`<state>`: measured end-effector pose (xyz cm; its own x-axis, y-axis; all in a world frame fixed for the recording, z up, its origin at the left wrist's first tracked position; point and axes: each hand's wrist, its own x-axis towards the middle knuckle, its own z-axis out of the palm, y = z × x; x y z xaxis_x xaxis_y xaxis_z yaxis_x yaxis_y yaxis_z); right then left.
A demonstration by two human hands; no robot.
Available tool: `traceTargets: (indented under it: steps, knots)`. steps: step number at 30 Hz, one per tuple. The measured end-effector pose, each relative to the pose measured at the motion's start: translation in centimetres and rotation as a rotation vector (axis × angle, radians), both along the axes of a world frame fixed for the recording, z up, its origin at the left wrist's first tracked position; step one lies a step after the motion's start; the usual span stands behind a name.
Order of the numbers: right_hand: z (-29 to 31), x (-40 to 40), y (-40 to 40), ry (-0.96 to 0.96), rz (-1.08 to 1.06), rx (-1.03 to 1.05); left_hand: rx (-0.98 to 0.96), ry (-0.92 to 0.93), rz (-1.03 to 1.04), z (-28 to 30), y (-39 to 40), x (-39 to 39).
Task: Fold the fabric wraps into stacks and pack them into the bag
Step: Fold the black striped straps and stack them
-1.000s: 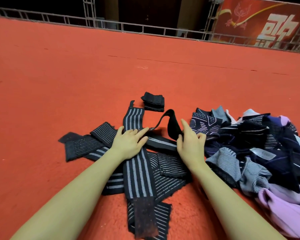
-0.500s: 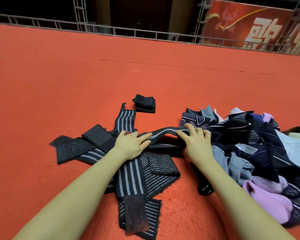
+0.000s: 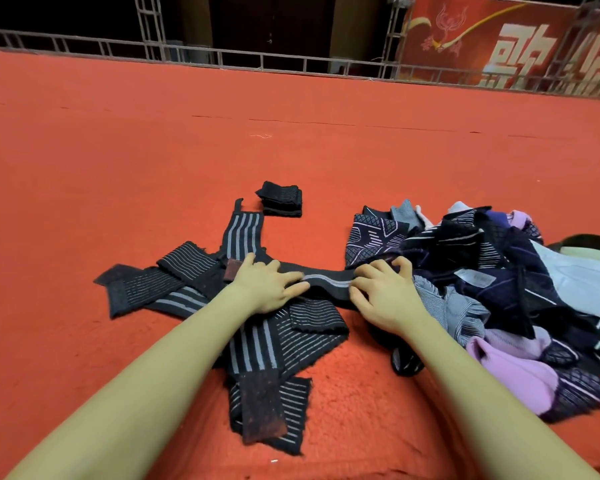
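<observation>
Change vs a sec ago: the black wrap [image 3: 326,280] you had looped up in the air now lies flat, folded across the top of the loose wraps [image 3: 257,341]. Your left hand [image 3: 269,287] rests on its left end, fingers spread and nearly straight, pressing, not clutching. Your right hand [image 3: 383,294] sits on its right end, fingertips bent down onto the fabric (looks like pressing more than pinching; can't tell for sure). Means one fold is likely done and being flattened; more folds prob needed before it matches the small folded stack [image 3: 281,199] further out on the red carpet [image 3: 153,168].

Room: carpet is bare to the left and far side of the stack. Right side is crowded: the mixed clothes pile [image 3: 482,271] touches your right hand, so snag risk there. Railing [image 3: 257,60] well apart. No bag in view.
</observation>
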<state>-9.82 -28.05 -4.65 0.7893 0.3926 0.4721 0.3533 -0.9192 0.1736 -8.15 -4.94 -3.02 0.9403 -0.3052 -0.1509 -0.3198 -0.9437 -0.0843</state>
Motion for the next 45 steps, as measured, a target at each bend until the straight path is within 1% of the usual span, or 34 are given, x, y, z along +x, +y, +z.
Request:
traceTargets:
  steps: [2, 4, 6, 7, 10, 12, 16, 20, 23, 26, 28, 29, 33, 36, 39, 42, 44, 45]
  knots:
    - [-0.4, -0.2, 0.3, -0.026, -0.071, 0.001, -0.018, 0.029, 0.007, 0.0, -0.7, -0.1]
    - [-0.9, -0.1, 0.5, -0.048, -0.121, 0.000, -0.088, 0.036, 0.014, -0.4, -1.5, -0.3]
    - [-1.3, -0.1, 0.7, 0.003, -0.194, 0.015, -0.180, 0.083, 0.042, -1.0, -2.3, -0.7]
    - [-1.5, -0.1, 0.7, 0.068, -0.246, 0.003, -0.205, 0.117, 0.052, -1.3, -2.6, -0.9]
    - [-1.2, -0.3, 0.9, 0.219, -0.373, -0.039, -0.183, 0.192, 0.078, -1.6, -2.9, -1.2]
    - [-1.7, 0.0, 0.6, 0.227, -0.402, -0.043, -0.173, 0.214, 0.092, -1.6, -2.8, -0.9]
    - [-1.6, 0.1, 1.1, 0.223, -0.367, -0.006, -0.170, 0.198, 0.091, -1.7, -2.7, -0.7]
    - [-1.5, 0.7, 2.1, 0.085, -0.304, 0.166, -0.186, 0.150, 0.086, -1.6, -2.7, -1.1]
    - [0.0, 1.4, 2.5, 0.002, -0.254, 0.337, -0.257, 0.069, 0.048, -1.5, -2.4, -1.2]
    - [1.6, 2.7, 2.0, -0.135, -0.250, 0.430, -0.330, 0.115, -0.001, -1.6, -2.2, -0.9]
    - [2.4, 3.7, 1.5, -0.212, -0.265, 0.439, -0.320, 0.159, -0.008, -1.8, -2.5, -0.5]
    - [2.7, 4.1, 1.3, -0.217, -0.274, 0.442, -0.313, 0.169, -0.008, -2.0, -2.8, -0.3]
    - [2.7, 5.1, 0.7, -0.132, -0.308, 0.454, -0.292, 0.178, -0.015, -2.4, -4.4, 0.7]
    - [2.0, 5.7, 0.5, -0.145, -0.312, 0.436, -0.272, 0.168, -0.052, -2.5, -4.5, 2.2]
    - [1.4, 6.4, 0.1, -0.158, -0.335, 0.420, -0.242, 0.097, -0.073, -1.8, -3.7, 3.7]
    - [0.8, 6.8, -0.2, -0.173, -0.352, 0.393, -0.154, 0.004, -0.066, -1.3, -2.5, 4.5]
    - [0.2, 7.0, -0.1, -0.186, -0.344, 0.390, -0.170, -0.014, -0.076, -1.7, -2.0, 4.5]
    - [0.0, 7.0, 0.1, -0.199, -0.335, 0.395, -0.212, -0.026, -0.075, -1.9, -1.9, 4.5]
